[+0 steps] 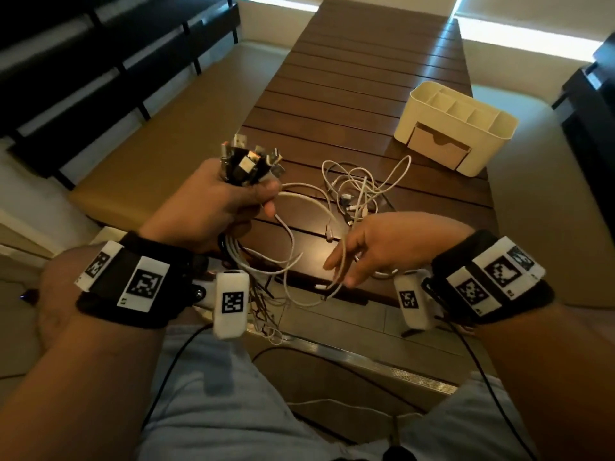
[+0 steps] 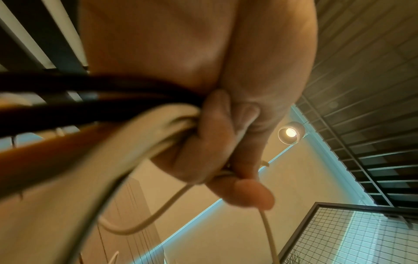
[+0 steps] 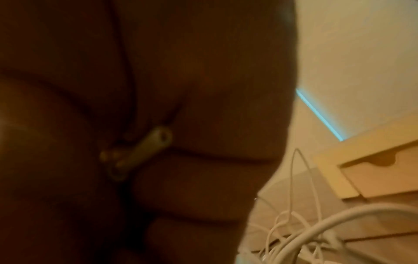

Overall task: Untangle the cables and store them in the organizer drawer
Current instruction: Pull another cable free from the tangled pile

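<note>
Right hand (image 3: 140, 114) close and dark, cables (image 3: 300, 235) low right, organizer drawer (image 3: 380, 178) beyond

Organizer (image 1: 420, 94) is sitting on table (image 1: 349, 78) at far right, its drawer (image 1: 439, 148) facing the person. Loose cables (image 1: 359, 191) are lying on the table just front-left of it. Left hand (image 1: 213, 207) is gripping plug bundle (image 1: 249, 164) over near-left edge. Right hand (image 1: 382, 244) is hovering to its right, pinching a strand (image 1: 336, 281).
</note>
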A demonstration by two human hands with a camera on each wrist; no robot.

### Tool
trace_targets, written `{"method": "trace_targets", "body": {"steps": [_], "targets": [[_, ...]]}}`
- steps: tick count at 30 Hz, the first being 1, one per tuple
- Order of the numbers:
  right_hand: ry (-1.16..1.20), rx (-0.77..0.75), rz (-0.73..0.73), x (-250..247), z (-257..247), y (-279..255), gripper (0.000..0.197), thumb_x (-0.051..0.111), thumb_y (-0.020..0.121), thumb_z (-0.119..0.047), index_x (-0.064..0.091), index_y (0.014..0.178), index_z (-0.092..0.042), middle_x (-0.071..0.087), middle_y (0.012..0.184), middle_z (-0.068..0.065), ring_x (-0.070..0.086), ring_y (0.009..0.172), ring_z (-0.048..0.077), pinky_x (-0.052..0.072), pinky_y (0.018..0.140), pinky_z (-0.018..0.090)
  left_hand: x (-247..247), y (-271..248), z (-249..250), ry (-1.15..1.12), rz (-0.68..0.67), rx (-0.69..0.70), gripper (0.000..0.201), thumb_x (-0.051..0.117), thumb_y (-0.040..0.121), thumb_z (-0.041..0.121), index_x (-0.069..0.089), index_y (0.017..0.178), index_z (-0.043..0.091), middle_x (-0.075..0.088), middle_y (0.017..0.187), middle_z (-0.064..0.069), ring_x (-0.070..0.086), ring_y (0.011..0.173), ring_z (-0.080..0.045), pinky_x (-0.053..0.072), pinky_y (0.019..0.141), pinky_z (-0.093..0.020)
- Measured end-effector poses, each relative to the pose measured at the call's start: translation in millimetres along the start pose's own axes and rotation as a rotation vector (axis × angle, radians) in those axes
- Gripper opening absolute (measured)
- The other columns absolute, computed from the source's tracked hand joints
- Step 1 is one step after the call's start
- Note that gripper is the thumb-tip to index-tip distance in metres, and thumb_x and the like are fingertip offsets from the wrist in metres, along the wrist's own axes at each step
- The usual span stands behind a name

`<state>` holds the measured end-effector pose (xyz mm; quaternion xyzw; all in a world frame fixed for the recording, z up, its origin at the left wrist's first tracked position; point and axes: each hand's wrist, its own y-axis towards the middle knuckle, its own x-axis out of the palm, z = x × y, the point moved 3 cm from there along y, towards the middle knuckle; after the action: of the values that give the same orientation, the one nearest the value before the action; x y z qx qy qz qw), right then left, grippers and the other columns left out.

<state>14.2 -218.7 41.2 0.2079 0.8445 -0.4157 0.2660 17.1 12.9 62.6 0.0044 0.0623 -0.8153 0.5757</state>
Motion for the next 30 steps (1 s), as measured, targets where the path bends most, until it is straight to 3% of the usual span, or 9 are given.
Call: {"method": "trace_targets", "body": {"steps": [3, 5, 8, 11, 14, 17, 20, 25, 30], "targets": [[-0.002, 0.047, 0.041, -9, 5, -14, 0.022, 0.068, 0.09, -0.034, 0.063, 0.101, -0.052, 0.071, 0.105, -0.026, 0.067, 0.102, 0.014, 0.048, 0.101, 0.043, 7, -13, 3, 0.14, -0.111, -0.044, 0.012, 0.063, 0.089, 0.021, 0.065, 0.08, 0.012, 0.063, 0.068, -0.006, 0.039, 0.049, -0.023, 0.031, 0.047, -0.029], [0.083, 0.002, 0.158, -16, 1, -24, 0.015, 0.062, 0.093, -0.034, 0.066, 0.104, -0.044, 0.073, 0.098, -0.024, 0.067, 0.077, 0.021, 0.054, 0.083, 0.039, 13, -21, 4, 0.236, -0.183, -0.074, 0.016, 0.062, 0.093, 0.016, 0.067, 0.078, 0.015, 0.064, 0.067, -0.005, 0.04, 0.055, -0.032, 0.035, 0.054, -0.034], [0.235, -0.151, 0.311, -20, -19, -31, 0.021, 0.053, 0.095, -0.044, 0.071, 0.085, -0.041, 0.075, 0.102, -0.01, 0.051, 0.05, 0.011, 0.049, 0.063, 0.025, 21, -30, 4, 0.273, -0.29, -0.135, 0.021, 0.06, 0.097, 0.011, 0.064, 0.077, 0.007, 0.061, 0.066, -0.009, 0.035, 0.052, -0.026, 0.031, 0.046, -0.027], [0.305, -0.239, 0.25, -11, -41, -30, 0.025, 0.052, 0.086, -0.055, 0.072, 0.089, -0.04, 0.075, 0.098, -0.001, 0.052, 0.054, 0.015, 0.048, 0.059, 0.023, 26, -32, 4, 0.289, -0.291, -0.162, 0.017, 0.06, 0.097, 0.013, 0.062, 0.083, 0.004, 0.062, 0.066, -0.007, 0.036, 0.054, -0.025, 0.031, 0.042, -0.025], [0.24, -0.241, 0.253, -3, -49, -21, 0.034, 0.062, 0.076, -0.056, 0.073, 0.097, -0.032, 0.074, 0.097, -0.002, 0.065, 0.077, 0.029, 0.053, 0.072, 0.043, 24, -29, 1, 0.219, -0.207, -0.175, 0.013, 0.058, 0.097, 0.011, 0.06, 0.084, 0.007, 0.063, 0.063, -0.002, 0.035, 0.048, -0.018, 0.029, 0.039, -0.022], [0.116, -0.195, 0.335, -2, -45, -11, 0.027, 0.07, 0.079, -0.05, 0.072, 0.098, -0.031, 0.07, 0.093, -0.007, 0.062, 0.085, 0.005, 0.05, 0.077, 0.028, 25, -27, -2, 0.173, -0.189, -0.168, 0.013, 0.055, 0.098, 0.011, 0.06, 0.086, 0.009, 0.064, 0.063, -0.002, 0.034, 0.045, -0.013, 0.03, 0.038, -0.021], [0.112, -0.199, 0.452, -2, -42, -6, 0.012, 0.069, 0.088, -0.039, 0.071, 0.093, -0.028, 0.067, 0.085, -0.005, 0.058, 0.077, 0.005, 0.044, 0.07, 0.02, 28, -24, -7, 0.085, -0.15, -0.176, 0.015, 0.053, 0.099, 0.008, 0.057, 0.085, 0.007, 0.059, 0.053, 0.0, 0.031, 0.039, -0.007, 0.026, 0.037, -0.019], [0.379, -0.265, 0.152, 12, -41, -2, 0.016, 0.066, 0.092, -0.026, 0.073, 0.098, -0.013, 0.074, 0.078, 0.001, 0.052, 0.05, 0.007, 0.042, 0.051, 0.017, 7, -17, -9, 0.001, 0.175, -0.144, 0.007, 0.056, 0.099, 0.014, 0.06, 0.093, 0.013, 0.073, 0.088, -0.009, 0.038, 0.047, -0.008, 0.033, 0.042, -0.018], [0.427, -0.238, -0.025, 19, -39, 0, 0.025, 0.061, 0.091, -0.03, 0.069, 0.101, -0.008, 0.077, 0.084, 0.0, 0.049, 0.049, 0.015, 0.044, 0.05, 0.017, -9, -14, -9, 0.003, 0.267, -0.114, 0.007, 0.056, 0.101, 0.02, 0.062, 0.097, 0.016, 0.064, 0.07, 0.001, 0.044, 0.054, -0.009, 0.036, 0.046, -0.019]]}}
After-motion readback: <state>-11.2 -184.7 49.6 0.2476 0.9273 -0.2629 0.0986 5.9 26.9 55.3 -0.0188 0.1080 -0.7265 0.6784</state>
